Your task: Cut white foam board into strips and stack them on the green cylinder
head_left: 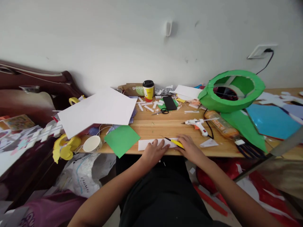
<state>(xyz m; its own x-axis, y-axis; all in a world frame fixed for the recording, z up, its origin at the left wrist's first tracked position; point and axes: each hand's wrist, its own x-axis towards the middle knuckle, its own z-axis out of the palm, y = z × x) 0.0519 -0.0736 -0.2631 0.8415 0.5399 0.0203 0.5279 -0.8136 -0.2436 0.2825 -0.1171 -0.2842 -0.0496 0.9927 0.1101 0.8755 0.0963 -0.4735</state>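
A white strip of card or foam board (146, 144) lies along the front edge of the wooden table. My left hand (155, 149) rests flat on it, fingers stretched out and pressing down. In my right hand (188, 147) is a yellow craft knife (177, 143), its dark tip pointing left over the strip, close to my left fingertips. Whether the blade touches the strip I cannot tell. A green square sheet (122, 140) sits left of the strip, its corner overhanging the edge.
Behind the knife lies a white glue gun (197, 125). Scissors (162, 111), a phone (169, 103), a coffee cup (148, 91) and scraps are farther back. Large white sheets (101, 108) and a paper cup (92, 144) stand left; a green ring-shaped piece (233, 91) is right.
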